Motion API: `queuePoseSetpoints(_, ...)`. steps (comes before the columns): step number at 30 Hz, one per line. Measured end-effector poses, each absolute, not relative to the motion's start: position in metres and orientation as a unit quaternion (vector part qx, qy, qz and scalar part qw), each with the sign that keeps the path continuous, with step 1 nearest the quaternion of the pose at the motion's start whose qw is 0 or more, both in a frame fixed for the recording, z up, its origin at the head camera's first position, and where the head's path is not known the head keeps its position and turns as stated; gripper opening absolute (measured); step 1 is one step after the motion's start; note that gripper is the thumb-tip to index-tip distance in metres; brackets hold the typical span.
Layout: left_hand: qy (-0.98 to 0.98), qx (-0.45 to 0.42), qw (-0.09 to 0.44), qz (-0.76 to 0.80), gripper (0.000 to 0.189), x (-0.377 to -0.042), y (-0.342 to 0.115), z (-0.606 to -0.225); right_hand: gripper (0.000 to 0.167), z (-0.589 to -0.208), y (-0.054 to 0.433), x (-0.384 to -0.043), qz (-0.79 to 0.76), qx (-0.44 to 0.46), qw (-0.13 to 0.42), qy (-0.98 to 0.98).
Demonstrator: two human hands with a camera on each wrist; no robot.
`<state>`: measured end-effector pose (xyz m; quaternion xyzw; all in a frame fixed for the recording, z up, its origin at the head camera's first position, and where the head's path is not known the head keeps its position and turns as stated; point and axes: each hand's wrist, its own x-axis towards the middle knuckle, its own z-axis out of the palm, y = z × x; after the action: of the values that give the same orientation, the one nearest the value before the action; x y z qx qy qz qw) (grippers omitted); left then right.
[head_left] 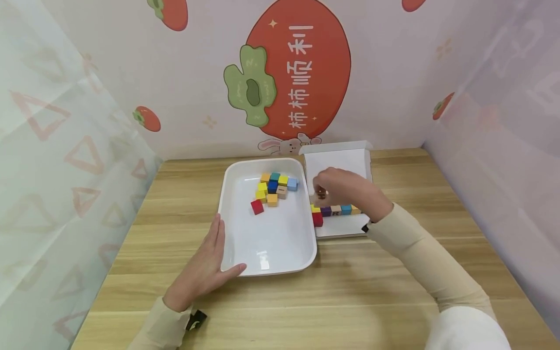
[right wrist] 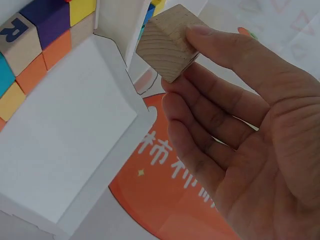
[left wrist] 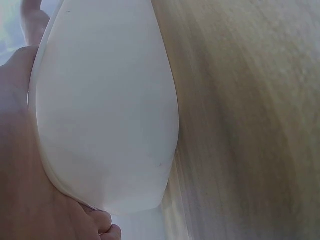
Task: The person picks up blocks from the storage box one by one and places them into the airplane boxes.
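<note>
My right hand [head_left: 339, 187] is raised above a white cardboard box [head_left: 342, 228] with its lid up. Between its thumb and fingers it pinches a plain wooden cube [right wrist: 167, 45], clear in the right wrist view. Inside the box is a row of coloured cubes, among them a purple cube [right wrist: 49, 17] and a wooden cube marked R [right wrist: 20, 42]; a red cube [head_left: 317, 219] sits in front. My left hand [head_left: 203, 265] rests against the near left corner of a white tray [head_left: 267, 253], fingers extended along its outer wall, thumb at the rim. Several loose cubes [head_left: 272, 187] lie in the tray.
The wooden table [head_left: 350, 301] carries the tray and box side by side, nearly touching. A printed wall [head_left: 197, 73] stands behind the table, with pale curtains [head_left: 65, 170] at the left and right. A black strap end [head_left: 196, 320] shows at the left wrist.
</note>
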<state>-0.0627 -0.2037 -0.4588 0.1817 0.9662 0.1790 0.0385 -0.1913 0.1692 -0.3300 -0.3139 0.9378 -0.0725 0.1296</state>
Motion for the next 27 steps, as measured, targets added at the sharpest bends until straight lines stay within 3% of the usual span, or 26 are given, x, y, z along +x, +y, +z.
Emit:
queuePoseSetpoints(12, 0.966, 0.178, 0.042, 0.183, 0.124, -0.063, -0.203, -0.458, 0.011, -0.363, 0.186, -0.166, -0.091, -0.331, 0.155, 0.926)
queuePoseSetpoints(19, 0.967, 0.176, 0.045, 0.181, 0.124, -0.064, -0.202, -0.458, 0.016, -0.389, 0.181, -0.163, -0.087, -0.349, 0.134, 0.923)
queuePoseSetpoints(27, 0.967, 0.175, 0.046, 0.179, 0.125, -0.064, -0.203, -0.459, 0.020, -0.405, 0.176, -0.166, -0.096, -0.329, 0.166, 0.925)
